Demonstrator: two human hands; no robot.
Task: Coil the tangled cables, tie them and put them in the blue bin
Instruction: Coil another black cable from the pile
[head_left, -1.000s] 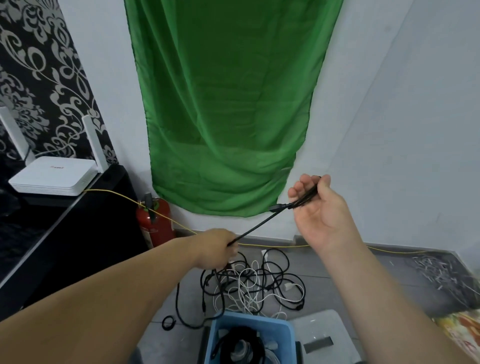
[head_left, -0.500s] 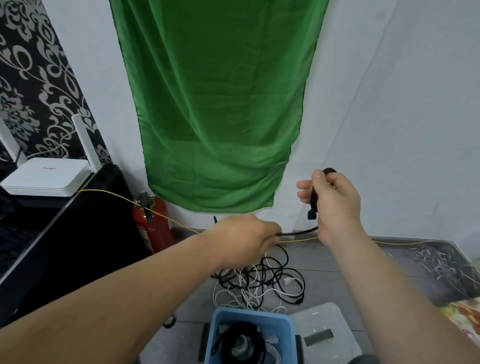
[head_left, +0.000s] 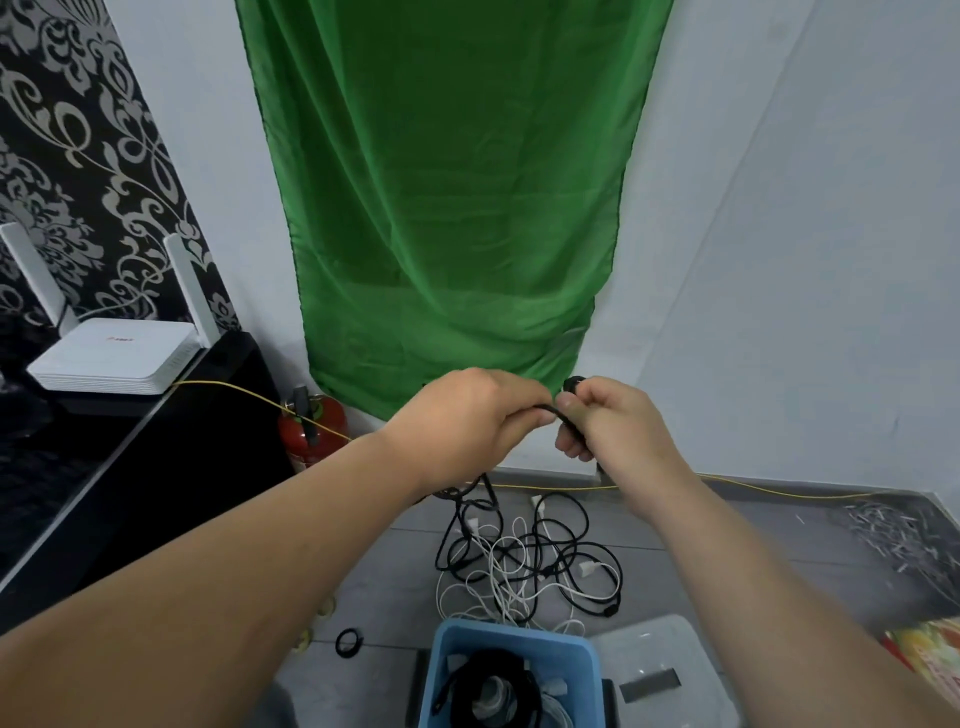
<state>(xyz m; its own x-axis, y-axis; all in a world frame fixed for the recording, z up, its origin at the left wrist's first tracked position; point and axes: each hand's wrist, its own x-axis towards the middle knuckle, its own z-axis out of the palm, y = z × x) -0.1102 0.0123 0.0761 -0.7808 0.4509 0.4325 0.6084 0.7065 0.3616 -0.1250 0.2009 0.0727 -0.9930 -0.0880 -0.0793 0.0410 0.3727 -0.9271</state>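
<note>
Both hands are raised in front of the green cloth and almost touch. My right hand (head_left: 605, 421) grips the looped end of a black cable (head_left: 571, 387), part of it hidden in the fist. My left hand (head_left: 467, 415) pinches the same cable just beside it; the rest hangs down from under that hand to the floor. A tangled pile of black and white cables (head_left: 524, 561) lies on the grey floor below. The blue bin (head_left: 447, 649) stands at the bottom centre and holds a coiled black cable (head_left: 488, 686) with some white ones.
A clear plastic lid (head_left: 670, 670) lies right of the bin. A small black ring (head_left: 348, 643) lies on the floor to its left. A red fire extinguisher (head_left: 311, 431) stands by a black cabinet (head_left: 156, 467) bearing a white router (head_left: 114, 358). A yellow wire (head_left: 779, 491) runs along the wall.
My left hand has slid along the black cable up to my right hand, so the taut stretch between them has closed. My right hand has curled round the cable.
</note>
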